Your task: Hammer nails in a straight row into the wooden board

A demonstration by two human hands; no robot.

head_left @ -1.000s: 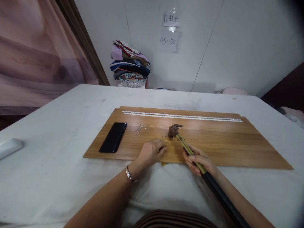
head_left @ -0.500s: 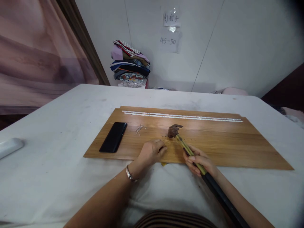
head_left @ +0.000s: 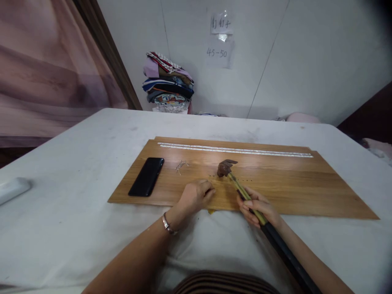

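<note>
A claw hammer (head_left: pixel 245 196) with a rusty head and a yellow and black handle is gripped in my right hand (head_left: pixel 259 208). Its head is over the middle of a wooden board (head_left: pixel 294 183), close to a row of small dark nail heads or holes (head_left: pixel 246 180). My left hand (head_left: pixel 197 195), with a metal bracelet at the wrist, rests on the board left of the hammer head. Its fingers are curled, and whether anything is between them is hidden. Beyond it lies a small pile of nails (head_left: pixel 180 165).
A black phone (head_left: pixel 146 177) lies on the board's left part. Two white marked strips (head_left: pixel 235 150) run along the far side. The board is on a white-covered table (head_left: pixel 76 163), with a white object (head_left: pixel 14 190) at far left. Folded clothes (head_left: pixel 168 83) are stacked against the wall.
The hammer head has shifted very slightly to the right and up. My left hand, the nails and the phone stay in place.
</note>
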